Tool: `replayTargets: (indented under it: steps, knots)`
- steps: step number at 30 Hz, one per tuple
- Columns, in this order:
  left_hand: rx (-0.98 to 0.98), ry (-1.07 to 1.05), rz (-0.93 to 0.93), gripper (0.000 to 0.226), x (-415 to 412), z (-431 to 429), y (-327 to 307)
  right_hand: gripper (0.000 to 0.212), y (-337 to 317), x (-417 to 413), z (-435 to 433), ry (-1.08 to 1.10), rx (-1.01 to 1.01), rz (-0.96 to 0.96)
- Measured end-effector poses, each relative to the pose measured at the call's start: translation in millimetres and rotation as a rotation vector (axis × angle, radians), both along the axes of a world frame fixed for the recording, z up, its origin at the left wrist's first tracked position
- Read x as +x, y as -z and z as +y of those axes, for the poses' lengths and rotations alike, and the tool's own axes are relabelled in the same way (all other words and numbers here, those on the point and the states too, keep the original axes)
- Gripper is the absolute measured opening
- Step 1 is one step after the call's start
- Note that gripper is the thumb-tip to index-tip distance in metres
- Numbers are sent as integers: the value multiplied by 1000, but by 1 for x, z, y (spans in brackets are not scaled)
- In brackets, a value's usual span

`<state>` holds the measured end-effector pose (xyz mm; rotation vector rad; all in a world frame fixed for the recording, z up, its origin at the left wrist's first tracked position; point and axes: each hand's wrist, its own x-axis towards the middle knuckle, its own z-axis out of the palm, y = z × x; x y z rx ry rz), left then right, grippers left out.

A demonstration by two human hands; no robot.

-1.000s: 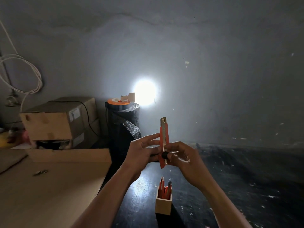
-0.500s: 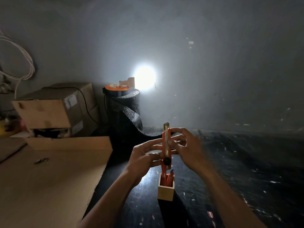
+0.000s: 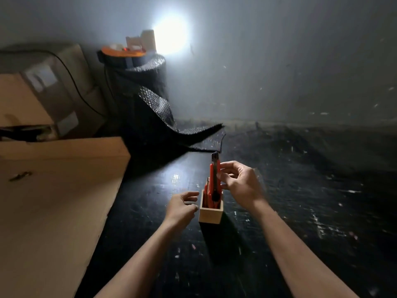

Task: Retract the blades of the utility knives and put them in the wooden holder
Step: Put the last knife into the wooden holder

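Observation:
A small wooden holder (image 3: 210, 215) stands on the dark floor with red utility knives inside it. One red utility knife (image 3: 215, 177) stands upright with its lower end in the holder and a short metal tip showing at its top. My right hand (image 3: 238, 183) holds this knife by its upper body with thumb and fingertips. My left hand (image 3: 182, 206) hovers just left of the holder with fingers loosely curled, holding nothing, apart from the knife.
A low cardboard sheet (image 3: 53, 201) covers the floor at left. Cardboard boxes (image 3: 43, 93) and a black roll of bubble wrap (image 3: 141, 97) with an orange tape reel (image 3: 122, 51) on top stand behind it. A bright lamp (image 3: 169, 35) glares on the wall.
The knife came down from chest height into the holder. My left hand let go of it and dropped beside the holder; my right hand moved up to the knife's top.

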<state>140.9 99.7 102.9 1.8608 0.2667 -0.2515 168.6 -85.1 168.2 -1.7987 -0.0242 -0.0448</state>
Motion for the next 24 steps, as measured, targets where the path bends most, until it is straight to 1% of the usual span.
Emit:
replayTargets:
  steps: [2,4,8,12,17,20,24]
  knots:
    - [94,27,-2,54,8,-5,18,14,20,14,1,24,-11,32]
    - [138,44,13,59,17,-10,30,12,37,25,4,41,-16,47]
    - [175,46,66,52,32,-16,45,11,69,40,8,87,-31,61]
    - [136,-20,90,45,40,-20,60,7,100,45,12,104,-56,97]
    - [16,-119,103,40,45,-18,87,6,125,43,12,100,-131,128]
    - [-44,-135,97,38,48,-18,95,12,133,42,13,125,-173,133]
    - [-94,-140,90,38,49,-18,99,11,133,43,10,149,-252,142]
